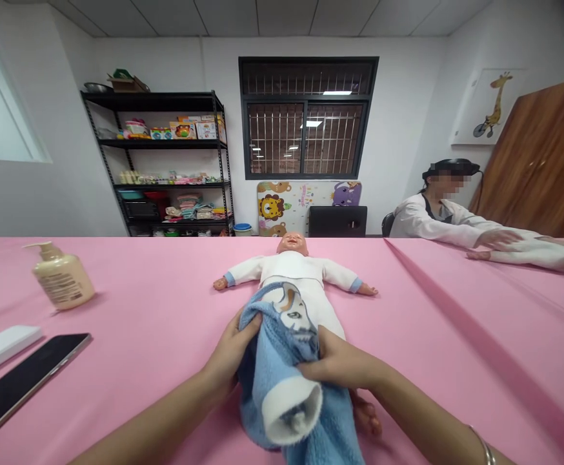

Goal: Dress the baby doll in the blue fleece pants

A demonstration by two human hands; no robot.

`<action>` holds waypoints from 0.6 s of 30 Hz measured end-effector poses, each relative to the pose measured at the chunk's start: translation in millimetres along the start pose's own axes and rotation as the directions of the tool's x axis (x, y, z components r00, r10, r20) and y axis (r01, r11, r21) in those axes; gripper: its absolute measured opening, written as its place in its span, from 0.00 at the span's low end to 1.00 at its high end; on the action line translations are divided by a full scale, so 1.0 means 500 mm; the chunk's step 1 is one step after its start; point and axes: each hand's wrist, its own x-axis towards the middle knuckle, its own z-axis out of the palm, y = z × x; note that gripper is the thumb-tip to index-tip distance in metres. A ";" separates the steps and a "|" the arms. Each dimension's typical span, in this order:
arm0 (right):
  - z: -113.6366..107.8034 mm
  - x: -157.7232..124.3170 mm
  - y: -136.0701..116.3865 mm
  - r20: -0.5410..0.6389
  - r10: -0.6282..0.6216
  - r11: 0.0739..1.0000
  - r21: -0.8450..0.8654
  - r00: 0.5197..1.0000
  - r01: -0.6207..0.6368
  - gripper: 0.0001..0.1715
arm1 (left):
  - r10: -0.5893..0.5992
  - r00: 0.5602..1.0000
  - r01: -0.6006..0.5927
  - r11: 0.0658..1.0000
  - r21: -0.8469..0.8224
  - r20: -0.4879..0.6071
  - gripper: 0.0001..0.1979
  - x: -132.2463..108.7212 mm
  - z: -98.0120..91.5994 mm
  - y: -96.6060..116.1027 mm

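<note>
A blue fleecy baby garment (pixel 275 349) with a white cuff and an animal face on it hangs bunched between my hands. My left hand (pixel 233 352) grips its left side, the thumb on top of the cloth. On the other side my right hand (pixel 340 361) pinches the fabric near the cuffed opening, which faces me. Behind the garment a baby doll (pixel 292 266) in white clothes with blue cuffs lies on its back, arms spread and head away from me. The garment hides much of its lower body; one bare foot shows below my right hand.
On the pink tabletop (pixel 166 361) at left are a pump bottle (pixel 64 278), a black phone (pixel 25 381) and a white flat object (pixel 4 349). At right a co-worker (pixel 437 206) reaches over another doll (pixel 528 252). A fold (pixel 456 310) runs along the pink cover.
</note>
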 end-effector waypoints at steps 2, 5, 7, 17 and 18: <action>0.008 0.001 -0.001 -0.007 -0.016 0.997 -0.075 1.000 0.015 0.29 | -0.051 0.999 0.051 0.997 -0.052 0.015 0.25 -0.005 0.005 0.003; 0.008 0.008 -0.004 -0.057 -0.103 0.987 -0.128 0.993 0.095 0.28 | -0.061 0.998 0.060 0.997 -0.038 -0.028 0.23 -0.005 0.010 0.008; -0.003 0.016 -0.006 -0.119 -0.203 0.971 -0.156 0.972 0.183 0.29 | -0.054 0.996 0.052 0.998 -0.022 -0.073 0.23 -0.002 0.011 0.011; -0.034 0.033 0.016 -0.132 -0.240 0.963 -0.160 0.962 0.218 0.35 | 0.031 0.995 -0.028 0.999 0.031 -0.092 0.23 0.028 0.001 -0.013; -0.032 0.033 0.018 -0.127 -0.247 0.959 -0.172 0.961 0.224 0.39 | 0.043 0.995 -0.040 0.999 0.031 -0.092 0.24 0.031 -0.001 -0.016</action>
